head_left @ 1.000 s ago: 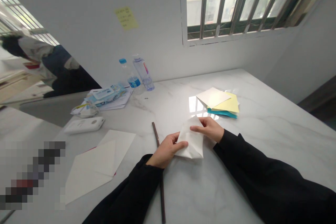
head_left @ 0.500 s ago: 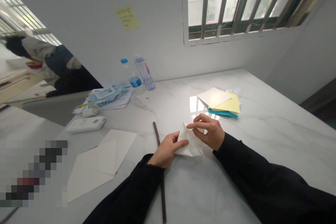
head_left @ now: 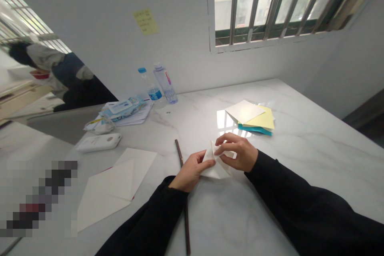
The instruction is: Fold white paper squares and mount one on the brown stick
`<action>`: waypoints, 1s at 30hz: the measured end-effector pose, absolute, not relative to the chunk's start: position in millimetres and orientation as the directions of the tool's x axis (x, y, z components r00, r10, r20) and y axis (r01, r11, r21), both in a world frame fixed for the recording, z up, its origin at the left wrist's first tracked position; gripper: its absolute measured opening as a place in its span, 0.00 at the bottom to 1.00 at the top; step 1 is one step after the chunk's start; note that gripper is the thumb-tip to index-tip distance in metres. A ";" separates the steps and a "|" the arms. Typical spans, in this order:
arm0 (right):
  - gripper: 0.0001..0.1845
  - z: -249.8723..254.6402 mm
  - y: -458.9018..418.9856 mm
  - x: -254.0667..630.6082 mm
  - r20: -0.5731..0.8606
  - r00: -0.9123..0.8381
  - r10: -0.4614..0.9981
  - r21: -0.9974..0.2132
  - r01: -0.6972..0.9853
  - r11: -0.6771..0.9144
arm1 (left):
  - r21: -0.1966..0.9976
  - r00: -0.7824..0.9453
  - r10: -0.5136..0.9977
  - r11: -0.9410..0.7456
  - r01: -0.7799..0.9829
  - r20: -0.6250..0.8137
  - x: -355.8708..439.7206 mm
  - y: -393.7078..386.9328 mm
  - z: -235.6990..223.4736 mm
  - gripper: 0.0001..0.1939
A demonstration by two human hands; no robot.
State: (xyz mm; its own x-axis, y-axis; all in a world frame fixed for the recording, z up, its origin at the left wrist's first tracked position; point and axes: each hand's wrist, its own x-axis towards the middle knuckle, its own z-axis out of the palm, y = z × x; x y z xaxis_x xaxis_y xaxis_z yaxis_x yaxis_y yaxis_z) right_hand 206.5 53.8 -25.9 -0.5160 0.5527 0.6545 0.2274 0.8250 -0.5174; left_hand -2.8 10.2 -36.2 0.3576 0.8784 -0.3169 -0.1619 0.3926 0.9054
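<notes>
Folded white paper (head_left: 219, 171), light and soft, sits just right of a dark stick (head_left: 179, 154); the left hand (head_left: 190, 171) and right hand (head_left: 238, 153) pinch its edges.

The left hand (head_left: 190, 171) pinches a folded white paper (head_left: 216, 169) on the marble table (head_left: 315, 176), and the right hand (head_left: 238, 153) grips its far corner (fingers curled). A thin dark stick (head_left: 186, 224) lies just left.
</notes>
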 end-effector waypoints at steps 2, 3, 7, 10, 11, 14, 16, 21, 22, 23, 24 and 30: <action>0.08 -25.1 53.1 207.9 0.620 -0.538 0.572 -0.544 0.231 0.807 | 0.907 0.362 0.878 0.389 -0.162 -0.312 -3.1 10.2 -36.1 0.23; 0.07 -24.6 52.9 208.5 0.604 -0.547 0.580 -0.554 0.235 0.799 | 0.907 0.364 0.878 0.388 -0.163 -0.310 -3.2 10.1 -36.0 0.23; 0.07 -22.8 52.8 210.8 0.560 -0.588 0.584 -0.566 0.243 0.788 | 0.910 0.361 0.881 0.383 -0.161 -0.307 -2.7 9.8 -34.7 0.23; 0.08 -21.7 52.8 211.9 0.539 -0.595 0.596 -0.575 0.258 0.777 | 0.912 0.343 0.887 0.379 -0.154 -0.310 -0.9 9.1 -33.2 0.23; 0.08 -21.3 52.5 212.0 0.530 -0.592 0.607 -0.580 0.268 0.769 | 0.914 0.335 0.889 0.377 -0.152 -0.311 0.0 8.8 -32.6 0.23; 0.08 -20.7 51.2 211.2 0.511 -0.583 0.632 -0.590 0.297 0.751 | 0.916 0.313 0.896 0.373 -0.148 -0.315 2.4 8.0 -31.0 0.23; 0.09 -21.0 50.1 210.2 0.511 -0.586 0.629 -0.580 0.305 0.756 | 0.916 0.301 0.899 0.373 -0.146 -0.318 3.3 7.8 -30.3 0.22; 0.08 -24.3 49.2 208.0 0.539 -0.601 0.590 -0.523 0.311 0.794 | 0.915 0.282 0.905 0.373 -0.158 -0.320 3.8 7.7 -29.1 0.22; 0.08 -25.2 49.5 207.8 0.544 -0.605 0.581 -0.510 0.312 0.802 | 0.913 0.283 0.904 0.374 -0.163 -0.320 3.9 7.6 -28.7 0.22; 0.08 -26.2 50.0 207.7 0.548 -0.609 0.573 -0.497 0.313 0.809 | 0.911 0.284 0.904 0.376 -0.169 -0.320 4.2 7.5 -28.2 0.22; 0.08 -27.2 50.5 207.6 0.553 -0.614 0.563 -0.485 0.312 0.817 | 0.909 0.287 0.903 0.378 -0.175 -0.320 4.5 7.3 -27.7 0.22; 0.08 -30.1 52.7 207.4 0.585 -0.619 0.525 -0.435 0.307 0.847 | 0.893 0.313 0.893 0.397 -0.213 -0.323 4.2 7.1 -26.3 0.23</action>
